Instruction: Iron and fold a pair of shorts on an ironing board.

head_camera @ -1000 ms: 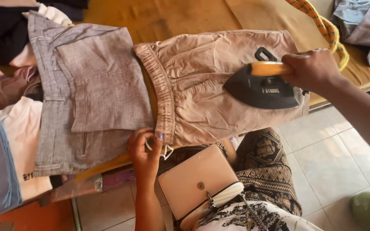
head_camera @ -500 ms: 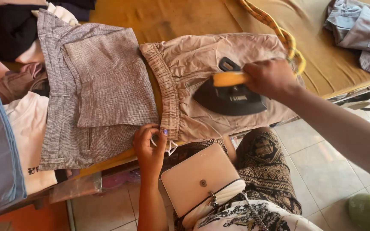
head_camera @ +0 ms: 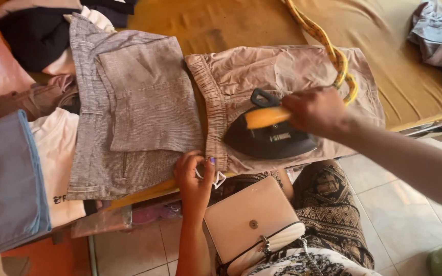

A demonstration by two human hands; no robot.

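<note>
Fingers [head_camera: 313, 105] of the right hand [head_camera: 317, 110] wrap the yellow handle of the black iron [head_camera: 269, 138] resting on the beige shorts [head_camera: 282, 76], whose waistband the left hand [head_camera: 194, 176] pinches nearby, risking a burn if the soleplate slides toward it.

Home ironing spot, likely laundry corner. Bench [head_camera: 415, 97] padded with mustard cloth, black iron [head_camera: 269, 138] on beige shorts [head_camera: 282, 71], folded grey garment [head_camera: 129, 107], heaped clothes [head_camera: 37, 36] at far end, blue folded cloth [head_camera: 6, 184], tiled floor [head_camera: 384, 199] below.
</note>
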